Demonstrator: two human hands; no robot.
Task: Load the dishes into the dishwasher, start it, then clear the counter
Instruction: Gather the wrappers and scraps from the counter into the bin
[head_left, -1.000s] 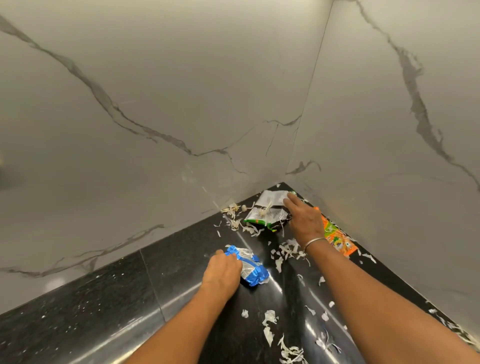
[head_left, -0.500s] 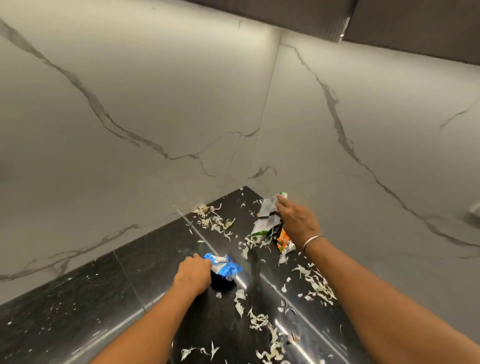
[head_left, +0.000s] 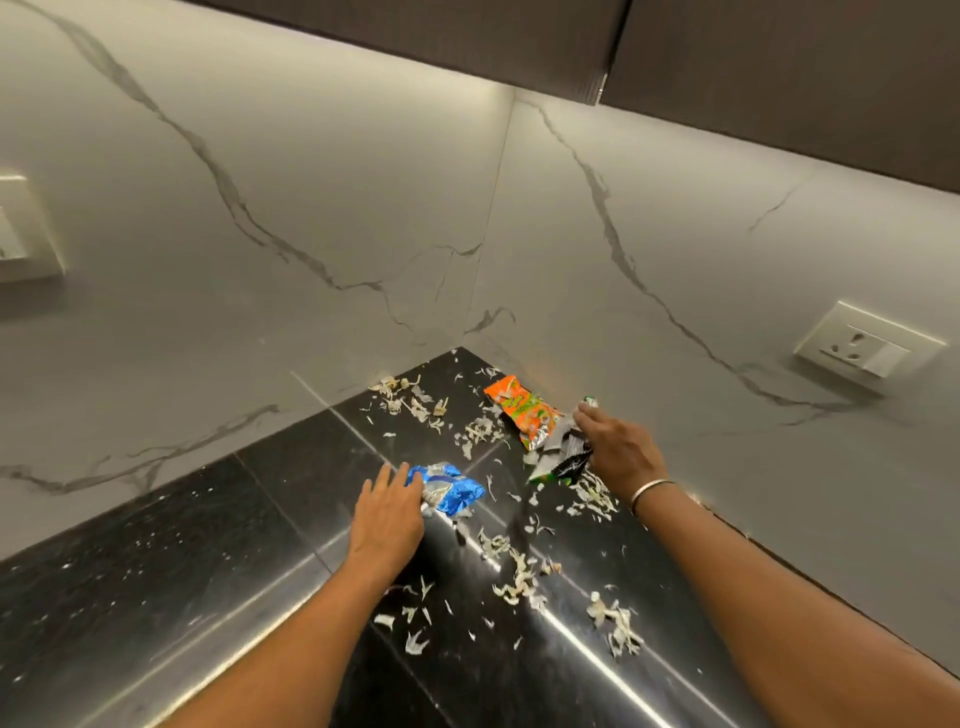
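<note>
The left hand (head_left: 387, 519) lays straight fingers against the blue wrapper (head_left: 452, 491) on the black table (head_left: 208, 545). The right hand (head_left: 618, 452) grips a silver-green wrapper (head_left: 563, 457) close to the right wall (head_left: 701, 291), just beside the orange wrapper (head_left: 519, 408) (nearer the corner). Pale scraps (head_left: 514, 571) trail from the corner toward the near edge.

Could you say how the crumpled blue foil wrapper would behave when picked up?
Likely floppy and very light: the crumpled blue foil wrapper lies creased and crushed. Its shiny skin may slide under the left hand on the glossy black counter.
</note>
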